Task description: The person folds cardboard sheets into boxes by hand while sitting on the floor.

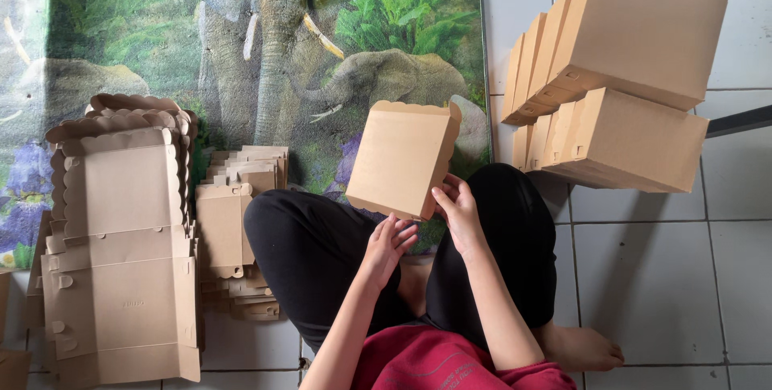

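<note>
The person sits cross-legged on the floor; both hands grasp a folded brown cardboard box (402,158), held above the knees; the left hand (388,244) supports its lower edge and the right hand (458,209) grips its lower right corner. Flat box blanks (121,261) lie stacked at the left on the elephant mat (281,36); finished boxes (619,84) are piled at the right on the white tiles (643,277).
</note>
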